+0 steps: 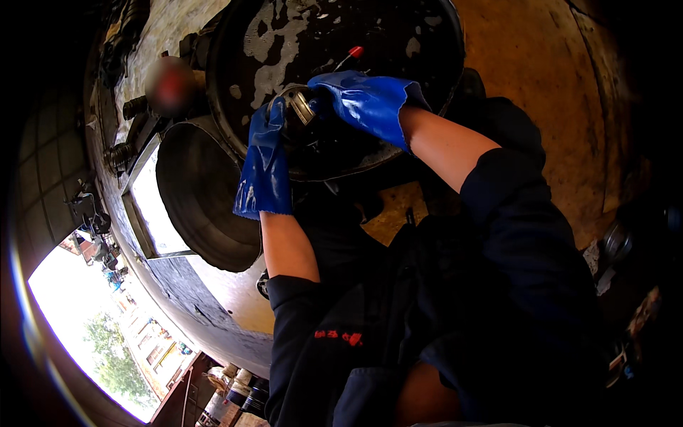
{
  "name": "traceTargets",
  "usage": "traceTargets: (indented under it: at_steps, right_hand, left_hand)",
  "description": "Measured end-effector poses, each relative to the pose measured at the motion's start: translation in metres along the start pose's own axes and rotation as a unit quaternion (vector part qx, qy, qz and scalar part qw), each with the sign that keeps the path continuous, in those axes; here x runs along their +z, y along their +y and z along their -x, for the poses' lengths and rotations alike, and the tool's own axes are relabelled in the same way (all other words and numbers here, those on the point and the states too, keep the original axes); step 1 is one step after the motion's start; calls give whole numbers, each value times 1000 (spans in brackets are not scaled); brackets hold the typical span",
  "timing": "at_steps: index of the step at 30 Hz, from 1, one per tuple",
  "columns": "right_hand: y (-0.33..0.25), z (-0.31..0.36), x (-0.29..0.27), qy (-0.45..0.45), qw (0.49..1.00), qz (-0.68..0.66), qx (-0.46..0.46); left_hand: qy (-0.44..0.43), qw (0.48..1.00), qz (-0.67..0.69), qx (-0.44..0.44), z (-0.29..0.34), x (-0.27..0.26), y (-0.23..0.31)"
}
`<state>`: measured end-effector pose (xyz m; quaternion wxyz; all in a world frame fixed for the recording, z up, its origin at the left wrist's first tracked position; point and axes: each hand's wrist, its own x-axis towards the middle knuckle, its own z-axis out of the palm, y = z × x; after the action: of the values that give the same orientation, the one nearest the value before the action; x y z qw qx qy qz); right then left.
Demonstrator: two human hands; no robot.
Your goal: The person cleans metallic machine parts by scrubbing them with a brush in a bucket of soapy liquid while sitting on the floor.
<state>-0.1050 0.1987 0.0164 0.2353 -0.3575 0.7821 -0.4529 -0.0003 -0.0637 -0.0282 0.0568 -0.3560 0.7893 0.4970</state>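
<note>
A black tub [226, 53] is holding foamy liquid [274, 41]; over it, the left hand [266, 135] is closing its fingers around a metal part [302, 109] (the right hand [363, 98] is hiding its fingertips; their grip I cannot tell).

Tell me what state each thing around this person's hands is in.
Metal part: held, shiny in places
Left gloved hand: closed on the part
Right gloved hand: against the part, fingers partly hidden
Large basin: wet, foam-streaked
Red-ended stick: slanted
Smaller tub: open-topped, shadowed inside
</note>
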Motion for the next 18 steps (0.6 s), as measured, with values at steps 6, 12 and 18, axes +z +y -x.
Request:
traceTargets:
  at_steps: [6,12,18]
  right_hand:
    - [-18,-29,-16,-140,975,-138,105]
    - [-10,-50,35,-88,960,264,-25]
    - [26,-33,1,17,984,175,-23]
  left_hand:
    - [-1,992,-91,86,-9,1,-1]
    - [-4,995,-20,97,11,4,14]
    - [69,994,-47,67,48,25,58]
